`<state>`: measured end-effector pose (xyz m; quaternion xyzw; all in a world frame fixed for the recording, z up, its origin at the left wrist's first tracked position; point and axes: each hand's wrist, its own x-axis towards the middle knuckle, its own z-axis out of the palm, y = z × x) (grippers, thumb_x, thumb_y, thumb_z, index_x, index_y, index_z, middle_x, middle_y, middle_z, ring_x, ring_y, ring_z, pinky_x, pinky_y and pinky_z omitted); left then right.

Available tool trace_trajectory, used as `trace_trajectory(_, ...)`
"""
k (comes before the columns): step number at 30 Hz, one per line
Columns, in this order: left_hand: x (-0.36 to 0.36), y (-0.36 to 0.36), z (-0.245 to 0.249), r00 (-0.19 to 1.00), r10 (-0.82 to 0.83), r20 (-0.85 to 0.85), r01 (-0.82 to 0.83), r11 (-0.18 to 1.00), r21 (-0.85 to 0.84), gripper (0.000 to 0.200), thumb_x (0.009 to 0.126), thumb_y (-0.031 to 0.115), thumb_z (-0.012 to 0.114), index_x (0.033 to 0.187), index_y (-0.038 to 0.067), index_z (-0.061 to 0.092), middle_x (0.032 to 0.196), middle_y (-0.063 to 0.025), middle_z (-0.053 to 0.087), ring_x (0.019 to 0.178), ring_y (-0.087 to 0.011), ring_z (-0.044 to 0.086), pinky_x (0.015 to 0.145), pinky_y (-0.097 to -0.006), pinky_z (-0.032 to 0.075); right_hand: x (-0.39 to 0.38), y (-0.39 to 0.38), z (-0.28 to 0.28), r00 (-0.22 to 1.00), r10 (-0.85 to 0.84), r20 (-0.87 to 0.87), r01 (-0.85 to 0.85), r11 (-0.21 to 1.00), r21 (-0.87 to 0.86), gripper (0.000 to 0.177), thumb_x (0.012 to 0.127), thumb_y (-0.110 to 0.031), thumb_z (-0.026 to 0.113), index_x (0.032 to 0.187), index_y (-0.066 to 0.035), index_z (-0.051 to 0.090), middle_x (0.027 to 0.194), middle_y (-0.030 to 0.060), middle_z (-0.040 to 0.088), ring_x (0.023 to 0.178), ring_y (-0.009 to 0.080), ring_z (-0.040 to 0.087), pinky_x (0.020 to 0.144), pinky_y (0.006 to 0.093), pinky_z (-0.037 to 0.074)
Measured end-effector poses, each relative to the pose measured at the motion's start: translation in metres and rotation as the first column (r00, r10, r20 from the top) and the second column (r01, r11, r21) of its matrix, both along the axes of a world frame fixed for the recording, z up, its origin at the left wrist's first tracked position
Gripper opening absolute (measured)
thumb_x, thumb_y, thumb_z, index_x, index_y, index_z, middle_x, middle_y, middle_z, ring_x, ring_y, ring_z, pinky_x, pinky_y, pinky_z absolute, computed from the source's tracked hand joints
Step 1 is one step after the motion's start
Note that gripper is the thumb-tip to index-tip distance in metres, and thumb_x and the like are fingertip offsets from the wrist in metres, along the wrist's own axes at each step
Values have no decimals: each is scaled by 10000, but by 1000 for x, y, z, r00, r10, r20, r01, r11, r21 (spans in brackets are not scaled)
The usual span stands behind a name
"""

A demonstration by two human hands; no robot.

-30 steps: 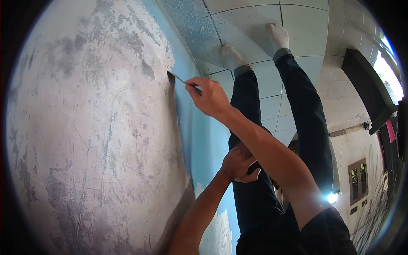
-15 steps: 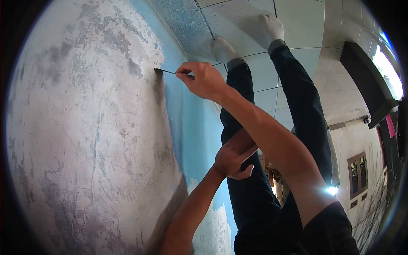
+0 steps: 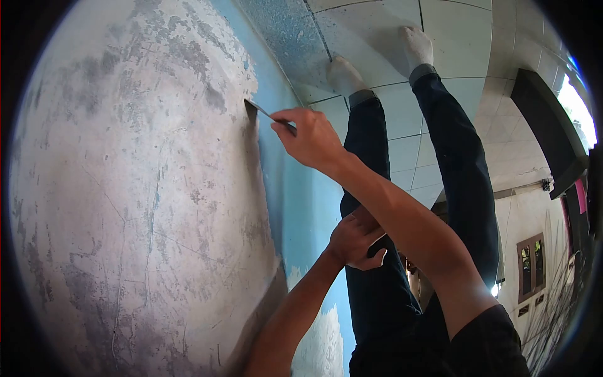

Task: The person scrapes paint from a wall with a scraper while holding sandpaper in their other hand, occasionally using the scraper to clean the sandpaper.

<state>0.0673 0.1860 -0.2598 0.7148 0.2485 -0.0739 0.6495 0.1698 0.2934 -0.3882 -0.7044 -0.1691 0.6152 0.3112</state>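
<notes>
My right hand (image 3: 309, 137) is closed around the handle of a thin-bladed scraper (image 3: 262, 112). The blade's tip meets the wall where the bare, patchy plaster (image 3: 188, 207) borders the blue paint (image 3: 298, 201). Most of the scraper's handle is hidden in my fingers. Below my right forearm, my left hand (image 3: 358, 244) is near my leg, thumb spread away from the palm. Its other fingers are partly covered by the right arm, and I see nothing held in it.
My bare feet (image 3: 417, 48) stand on a pale tiled floor (image 3: 455, 38) beside the wall's base. Blue specks and dust cover the floor strip (image 3: 276, 31) along the wall. Further off on the right are a dark beam-like object (image 3: 546, 119) and a small wooden-framed window (image 3: 531, 267).
The whole view has shifted, so everything appears further right. My right hand has dropped lower in the view, tilting the scraper more steeply. Its blade stays at about the same paint edge.
</notes>
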Motion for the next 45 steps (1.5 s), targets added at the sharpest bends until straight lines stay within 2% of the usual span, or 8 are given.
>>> trace_trajectory(3, 1, 2, -1, 1000, 3, 3, -3, 1000, 12, 479, 810, 414, 641, 1150, 98, 758, 1193, -150, 731, 1174, -369, 666, 1086, -501, 491, 6, 8, 1, 999, 50, -18, -52, 992, -113, 216, 956, -181, 718, 1108, -41, 779, 968, 183, 760, 825, 364, 733, 761, 428, 575)
trace_trajectory(7, -4, 5, 3, 998, -53, -42, 49, 995, -92, 556, 786, 381, 646, 1231, 60, 738, 1326, -175, 685, 1281, -400, 619, 1168, -497, 439, -2, -2, -1, 998, 40, 54, -37, 998, -52, 209, 950, -188, 725, 1097, -53, 788, 937, 177, 753, 821, 370, 727, 767, 436, 573)
trace_trajectory(22, -9, 5, 0, 997, -75, -18, 74, 996, -45, 597, 786, 410, 631, 1249, 48, 736, 1306, -193, 696, 1291, -405, 622, 1190, -511, 420, -8, 5, -16, 995, -39, 92, 43, 998, -35, 179, 944, -158, 716, 1057, -49, 803, 902, 191, 764, 754, 356, 734, 717, 421, 576)
trace_trajectory(25, -4, 8, 0, 1000, -26, -2, 26, 1000, -11, 513, 811, 427, 619, 1182, 96, 746, 1165, -149, 745, 1142, -369, 688, 1098, -517, 478, -9, 13, -19, 996, -50, 70, 55, 996, -66, 174, 944, -153, 716, 1053, -52, 805, 907, 188, 763, 766, 350, 736, 720, 418, 579)
trace_trajectory(29, -2, 10, -2, 1000, -22, -6, 22, 1000, 20, 510, 816, 449, 614, 1166, 106, 757, 1155, -140, 749, 1121, -358, 698, 1083, -513, 490, 0, -4, -3, 998, -36, 51, 35, 999, 37, 169, 942, -148, 714, 1051, -56, 805, 920, 185, 762, 776, 357, 734, 719, 417, 581)
trace_trajectory(34, 0, 14, 0, 999, -37, -2, 37, 999, -2, 518, 836, 461, 601, 1192, 117, 754, 1162, -127, 754, 1107, -355, 703, 1070, -507, 499, -6, 8, -17, 997, -57, 58, 61, 996, -58, 159, 940, -151, 718, 1039, -64, 807, 916, 167, 762, 791, 351, 736, 726, 419, 579)
trace_trajectory(37, -7, 12, 2, 996, -89, -16, 88, 995, -48, 632, 813, 409, 613, 1341, 70, 689, 1369, -195, 669, 1334, -404, 597, 1204, -534, 393, -2, 1, -8, 998, -49, 42, 50, 998, -25, 157, 942, -152, 713, 1034, -67, 807, 915, 160, 763, 796, 347, 735, 731, 426, 577)
trace_trajectory(45, -7, 13, 3, 999, -47, -12, 46, 998, -49, 611, 807, 403, 628, 1321, 78, 694, 1308, -197, 702, 1295, -405, 628, 1184, -527, 420, -5, 16, -31, 998, -66, 22, 68, 991, -113, 153, 940, -140, 701, 1019, -61, 804, 943, 166, 765, 815, 360, 731, 739, 441, 577)
